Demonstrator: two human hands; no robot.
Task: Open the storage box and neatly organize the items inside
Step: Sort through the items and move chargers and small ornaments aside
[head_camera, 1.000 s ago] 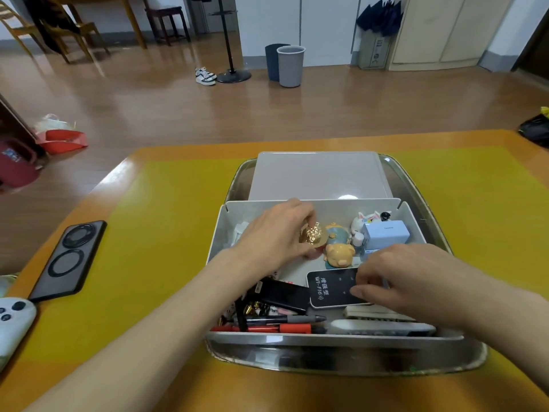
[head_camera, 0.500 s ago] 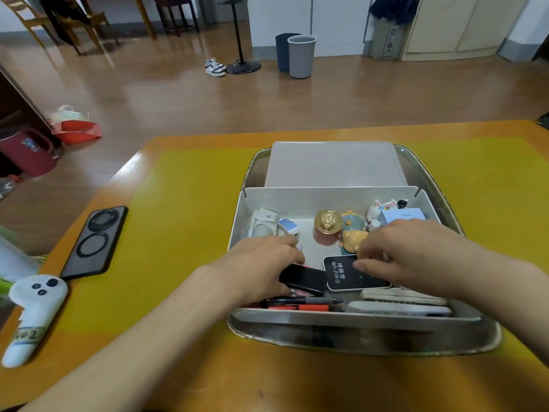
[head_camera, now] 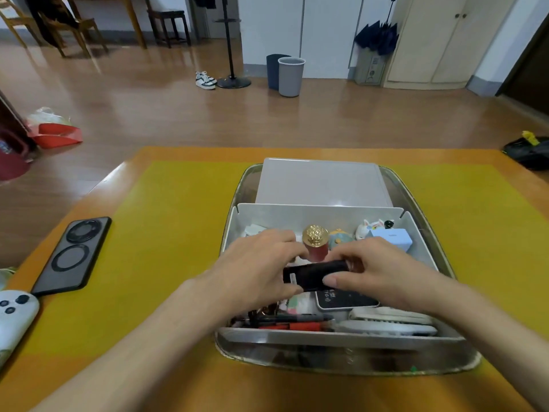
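Your left hand (head_camera: 261, 266) and right hand (head_camera: 377, 270) both grip a black oblong device (head_camera: 316, 275) above the open storage box (head_camera: 421, 251), one hand at each end with the fingers curled round it. Below it lie a dark card (head_camera: 344, 300), pens (head_camera: 294, 322) and pale combs (head_camera: 389, 322). At the back stands a gold-topped red jar (head_camera: 315, 242), beside a blue box (head_camera: 392, 237). A phone (head_camera: 72, 255) lies on the surface (head_camera: 166, 233), well apart.
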